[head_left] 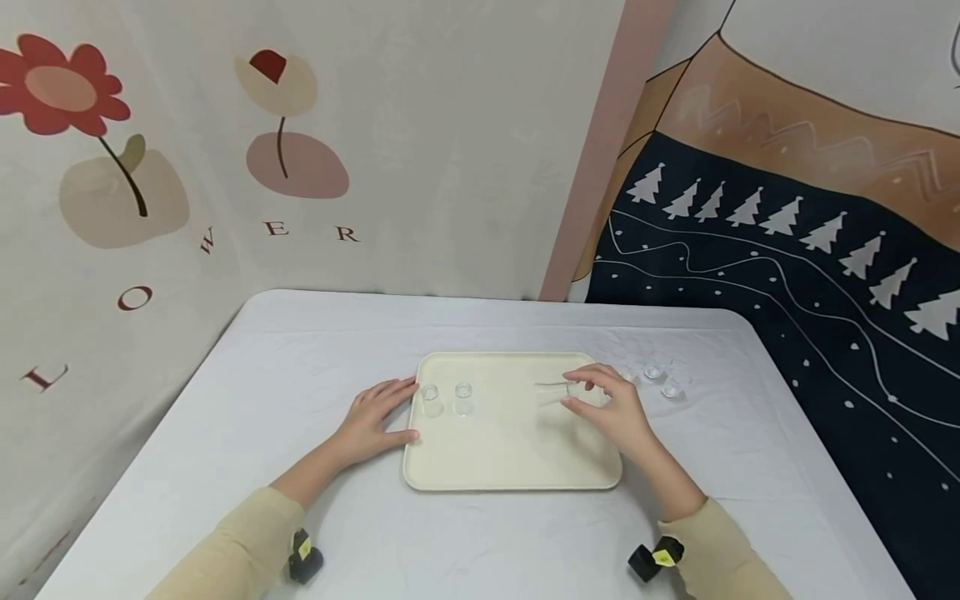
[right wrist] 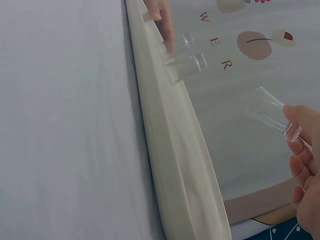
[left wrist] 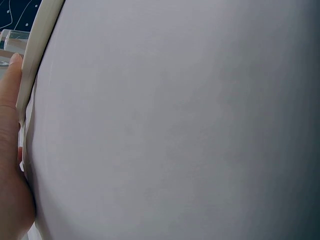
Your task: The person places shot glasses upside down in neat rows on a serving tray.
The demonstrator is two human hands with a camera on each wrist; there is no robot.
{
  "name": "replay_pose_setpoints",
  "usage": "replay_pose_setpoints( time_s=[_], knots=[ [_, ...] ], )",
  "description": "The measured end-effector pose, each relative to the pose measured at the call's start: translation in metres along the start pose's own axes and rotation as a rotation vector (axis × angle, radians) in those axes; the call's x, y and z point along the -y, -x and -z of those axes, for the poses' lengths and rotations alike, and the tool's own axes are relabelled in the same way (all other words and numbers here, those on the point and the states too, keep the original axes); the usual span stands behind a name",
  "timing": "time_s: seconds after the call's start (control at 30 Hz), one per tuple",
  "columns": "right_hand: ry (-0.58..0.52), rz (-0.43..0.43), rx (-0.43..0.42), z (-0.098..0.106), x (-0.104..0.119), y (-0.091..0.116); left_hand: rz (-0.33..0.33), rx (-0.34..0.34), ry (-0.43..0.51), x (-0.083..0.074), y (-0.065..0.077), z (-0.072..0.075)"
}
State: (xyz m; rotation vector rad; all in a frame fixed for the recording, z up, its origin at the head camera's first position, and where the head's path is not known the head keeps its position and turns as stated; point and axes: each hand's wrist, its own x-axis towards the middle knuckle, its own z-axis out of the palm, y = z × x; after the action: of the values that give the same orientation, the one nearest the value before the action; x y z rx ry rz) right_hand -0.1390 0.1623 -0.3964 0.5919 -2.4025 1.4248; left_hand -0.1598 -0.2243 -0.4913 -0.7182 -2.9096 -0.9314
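Observation:
My right hand [head_left: 611,408] pinches a clear shot glass [right wrist: 267,110] by its thick base, between thumb and fingers. The glass is held sideways above the right part of a cream tray [head_left: 510,462], its mouth pointing left. Two more clear glasses, one at the far left [head_left: 431,402] and one beside it [head_left: 463,400], stand on the tray's left side. My left hand [head_left: 372,421] rests at the tray's left edge with its fingers extended, fingertips and thumb tip at the rim. In the left wrist view, only part of this hand shows along the rim.
Several clear glasses [head_left: 671,388] stand on the white tablecloth [head_left: 480,542] just right of the tray, partly behind my right hand. A patterned cloth wall [head_left: 450,167] rises behind the table, and a dark printed cloth [head_left: 847,350] hangs at the right.

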Motion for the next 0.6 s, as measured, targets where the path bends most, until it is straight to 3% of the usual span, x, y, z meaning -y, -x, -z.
replay_pose_setpoints(
  time_s=[0.07,0.3,0.6],
  knots=[
    [-0.01,0.0,0.004,-0.005,0.0,-0.003,-0.001,0.0,-0.002,0.0,0.0,0.0],
    [-0.061,-0.023,0.017,-0.032,-0.035,-0.011,0.0,0.0,0.008,0.0,0.0,0.0],
    [-0.134,-0.015,0.015,-0.058,-0.037,-0.022,-0.008,-0.005,0.004,-0.001,0.0,0.0]
  ],
)
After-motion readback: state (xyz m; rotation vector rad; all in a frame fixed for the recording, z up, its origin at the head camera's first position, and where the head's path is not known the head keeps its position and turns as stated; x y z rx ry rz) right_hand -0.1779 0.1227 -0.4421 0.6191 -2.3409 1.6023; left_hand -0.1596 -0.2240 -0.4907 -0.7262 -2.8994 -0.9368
